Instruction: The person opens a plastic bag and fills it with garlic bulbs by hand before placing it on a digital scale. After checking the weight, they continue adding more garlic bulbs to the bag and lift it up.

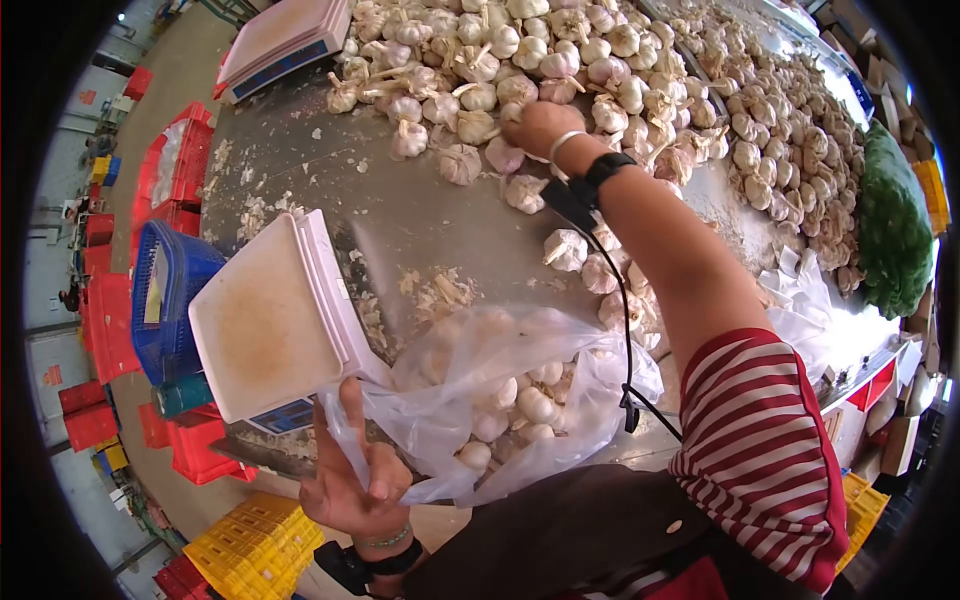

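A large heap of garlic bulbs (560, 60) covers the far part of the metal table (400, 220). My right hand (545, 128) reaches to the near edge of this heap, its fingers curled down among the bulbs; what they hold, if anything, is hidden. At the table's near edge my left hand (358, 470) has its fingers around the rim of a clear plastic bag (430, 400). Several garlic bulbs lie inside the bag, which rests on its side with loose folds.
A white scale (262, 325) stands left of the bag, another scale (285, 35) at the back left. Beside them are a blue basket (175, 300) and red crates (110, 325). Yellow crates (255, 545) stand below left. A green net sack (892, 220) lies far right.
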`<state>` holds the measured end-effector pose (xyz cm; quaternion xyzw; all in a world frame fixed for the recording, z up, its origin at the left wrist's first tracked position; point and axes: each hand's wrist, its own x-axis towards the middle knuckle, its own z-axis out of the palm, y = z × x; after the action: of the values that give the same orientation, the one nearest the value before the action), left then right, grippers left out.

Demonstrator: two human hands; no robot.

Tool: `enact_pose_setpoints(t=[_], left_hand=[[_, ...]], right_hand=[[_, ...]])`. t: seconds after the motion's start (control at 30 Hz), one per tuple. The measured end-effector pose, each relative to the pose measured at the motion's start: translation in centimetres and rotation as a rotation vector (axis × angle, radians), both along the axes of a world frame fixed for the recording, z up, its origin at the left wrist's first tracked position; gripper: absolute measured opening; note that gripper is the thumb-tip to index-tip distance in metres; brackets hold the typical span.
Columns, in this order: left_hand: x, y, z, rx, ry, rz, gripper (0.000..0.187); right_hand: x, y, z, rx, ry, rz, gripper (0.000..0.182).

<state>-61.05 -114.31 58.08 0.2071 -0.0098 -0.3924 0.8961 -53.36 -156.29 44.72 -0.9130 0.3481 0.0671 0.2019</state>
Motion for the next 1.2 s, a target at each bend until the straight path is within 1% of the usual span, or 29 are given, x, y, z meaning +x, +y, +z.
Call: enact_pose_setpoints(t=[0.03,0.07,0.13,0.2,0.27,0.33,0.37,0.4,0.47,0.53,0.57,0.63,0.67,0.73,0.77,0.8,0.87,0.9,0.93,0.97,1.0,1.03,1.07,1.1,1.13,1.2], left_hand=[[-0.1,0.3,0.0,-0.006,-0.011,-0.010,0.084],[-0.2,0.5,0.1,-0.012,-0.021,-0.020,0.084],[-0.2,0.9,0.3,-0.023,-0.056,-0.024,0.085],[-0.1,1.2,0.5,-0.034,-0.083,-0.028,0.086],[0.2,1.5,0.6,-0.050,-0.085,0.014,0.088],[0.7,1.4,0.9,-0.067,-0.078,0.007,0.091],[1.0,1.3,0.9,-0.069,-0.159,0.000,0.092],[1.0,1.1,1.0,-0.071,-0.242,-0.006,0.094],[0.8,0.6,1.8,-0.094,-0.244,-0.008,0.095],[0.7,0.4,2.8,-0.107,-0.287,-0.008,0.096],[0.3,0.3,3.5,-0.077,-0.297,0.023,0.097],[-0.1,0.5,4.7,-0.093,-0.312,-0.006,0.098],[-0.3,0.7,5.1,-0.109,-0.321,-0.029,0.099],[-0.6,1.2,5.3,-0.105,-0.323,-0.025,0.102],[-0.7,1.2,5.4,-0.124,-0.293,-0.024,0.102],[-0.8,1.4,5.4,-0.139,-0.258,-0.021,0.102],[-0.7,2.0,5.3,-0.146,-0.219,0.001,0.101],[-0.6,2.2,5.1,-0.159,-0.182,0.027,0.101],[-0.6,2.4,4.9,-0.160,-0.178,0.034,0.101],[-0.6,2.7,4.8,-0.156,-0.173,0.039,0.100],[-0.7,3.0,4.7,-0.151,-0.168,0.045,0.099],[-0.8,3.2,4.6,-0.151,-0.166,0.053,0.099],[-0.9,3.2,4.5,-0.146,-0.158,0.055,0.098],[-0.9,3.2,4.4,-0.142,-0.152,0.053,0.097],[-0.9,3.0,4.3,-0.148,-0.154,0.052,0.097],[-0.8,3.0,4.1,-0.102,-0.214,0.038,0.095]], right_hand=[[-0.6,-0.5,-1.1,-0.037,-0.071,0.018,0.046],[-1.6,-1.1,-1.0,-0.041,-0.080,0.019,0.046],[-4.3,-1.5,-0.3,0.175,-0.311,0.035,0.053],[-8.2,0.0,1.7,0.548,-0.601,-0.036,0.054],[-13.3,3.7,8.9,0.851,-0.515,0.068,0.048],[-17.3,7.9,11.1,1.139,-0.507,0.145,0.045],[-19.0,9.8,9.9,1.105,-0.375,0.220,0.045],[-19.8,12.0,11.8,1.207,-0.339,0.367,0.045],[-20.7,15.8,12.4,1.239,-0.241,0.609,0.043],[-20.6,19.2,11.1,0.949,-0.157,0.728,0.043],[-20.3,20.5,10.5,0.945,-0.166,0.725,0.043],[-19.5,22.7,9.3,0.585,-0.196,0.668,0.047],[-19.0,23.5,8.6,0.587,-0.203,0.663,0.047],[-18.2,24.7,7.2,0.276,-0.540,0.772,0.055],[-17.8,25.0,7.4,0.206,-0.710,0.792,0.057],[-17.7,24.7,7.5,0.208,-0.710,0.791,0.057],[-16.7,23.0,7.9,0.648,-0.673,0.900,0.047],[-16.6,21.0,8.5,0.731,-0.737,0.866,0.033],[-16.5,18.6,10.3,0.729,-0.648,0.692,0.026],[-16.2,16.0,8.2,0.533,-0.802,0.614,0.024],[-15.9,13.8,7.1,0.248,-0.766,0.434,0.026],[-15.6,11.1,5.9,0.192,-0.711,0.246,0.024],[-15.8,9.0,5.0,0.009,-0.569,0.165,0.027],[-16.2,6.9,1.9,-0.073,-0.446,0.149,0.032],[-17.1,6.1,0.5,-0.079,-0.325,0.139,0.040],[-18.1,5.6,-0.1,0.043,-0.207,0.109,0.049]])
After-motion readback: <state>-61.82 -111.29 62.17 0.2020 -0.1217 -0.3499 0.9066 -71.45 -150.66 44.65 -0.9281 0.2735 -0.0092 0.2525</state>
